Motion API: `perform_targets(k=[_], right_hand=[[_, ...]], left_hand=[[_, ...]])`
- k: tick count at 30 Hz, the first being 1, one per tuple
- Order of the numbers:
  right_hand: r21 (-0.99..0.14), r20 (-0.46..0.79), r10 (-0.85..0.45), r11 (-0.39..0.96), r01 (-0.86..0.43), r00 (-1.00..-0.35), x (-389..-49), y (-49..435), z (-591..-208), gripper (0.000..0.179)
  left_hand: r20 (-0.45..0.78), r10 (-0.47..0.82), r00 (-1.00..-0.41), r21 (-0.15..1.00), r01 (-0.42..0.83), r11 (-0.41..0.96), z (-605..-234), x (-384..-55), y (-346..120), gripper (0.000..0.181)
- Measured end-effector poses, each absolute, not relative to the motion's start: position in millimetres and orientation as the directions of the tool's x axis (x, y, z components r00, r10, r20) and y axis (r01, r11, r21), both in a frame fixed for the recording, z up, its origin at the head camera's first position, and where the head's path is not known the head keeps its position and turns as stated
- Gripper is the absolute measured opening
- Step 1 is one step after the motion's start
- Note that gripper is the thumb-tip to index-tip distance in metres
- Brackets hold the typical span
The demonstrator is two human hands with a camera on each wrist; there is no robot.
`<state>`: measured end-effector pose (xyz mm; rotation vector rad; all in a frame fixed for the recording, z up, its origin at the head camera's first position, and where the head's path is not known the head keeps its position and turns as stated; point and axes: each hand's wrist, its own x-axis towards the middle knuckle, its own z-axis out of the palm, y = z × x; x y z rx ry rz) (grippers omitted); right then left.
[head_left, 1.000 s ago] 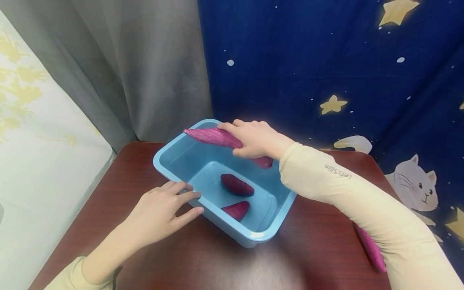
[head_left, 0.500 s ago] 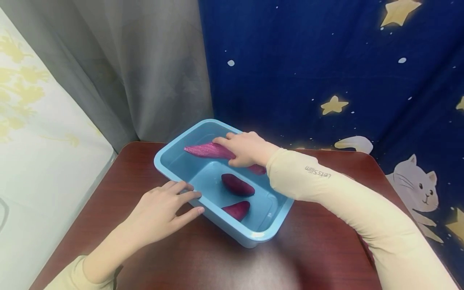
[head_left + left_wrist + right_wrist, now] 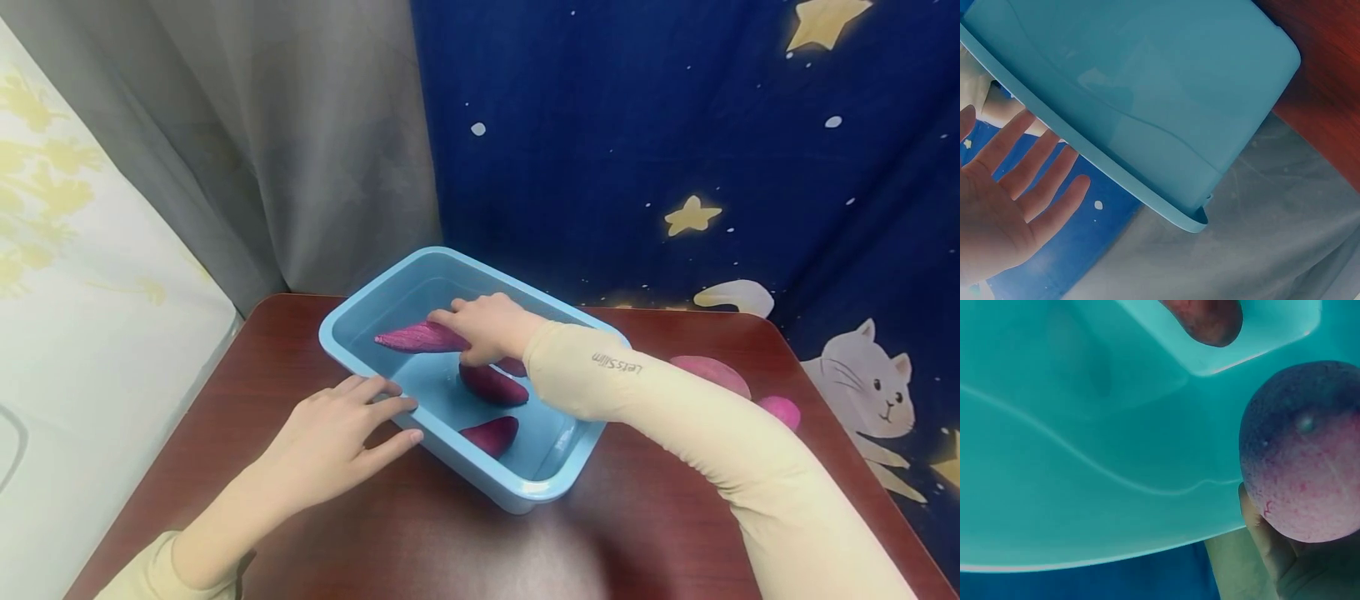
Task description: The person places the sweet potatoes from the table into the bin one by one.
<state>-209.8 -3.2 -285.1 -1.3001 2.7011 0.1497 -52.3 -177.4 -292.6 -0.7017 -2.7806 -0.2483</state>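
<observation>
In the head view my right hand (image 3: pixel 491 325) grips a long purple sweet potato (image 3: pixel 417 338) from above, inside the light blue plastic basin (image 3: pixel 468 473). One tapered end sticks out left of the fingers; its rounded end (image 3: pixel 1304 456) fills the right of the right wrist view. Beneath it on the basin floor lie a dark sweet potato (image 3: pixel 491 387) and another sweet potato (image 3: pixel 497 435), partly hidden by the near rim. My left hand (image 3: pixel 322 442) rests with extended fingers at the basin's near-left rim; the left wrist view shows its fingertips (image 3: pixel 1075 187) by the rim.
On the brown table (image 3: pixel 420 550), to the right, a pink-purple sweet potato (image 3: pixel 711 375) and a brighter pink one (image 3: pixel 780 410) lie partly behind the right sleeve (image 3: pixel 675 400). A grey curtain (image 3: pixel 345 150) and a blue star-patterned curtain (image 3: pixel 600 150) hang behind the table.
My right hand has lowered the long sweet potato from rim height down into the basin, moving slightly left. The sleeve's shift uncovers sweet potatoes at the right. The left hand stays put.
</observation>
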Motion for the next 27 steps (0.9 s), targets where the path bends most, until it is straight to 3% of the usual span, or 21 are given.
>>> perform_targets(k=[27], right_hand=[[0.024,-0.286,-0.757,0.607,-0.794,-0.587,-208.8,-28.4,-322.5,0.067]], left_hand=[[0.299,0.454,-0.840,0.104,0.501,0.859,-292.5,-56.2,-179.7,0.038]])
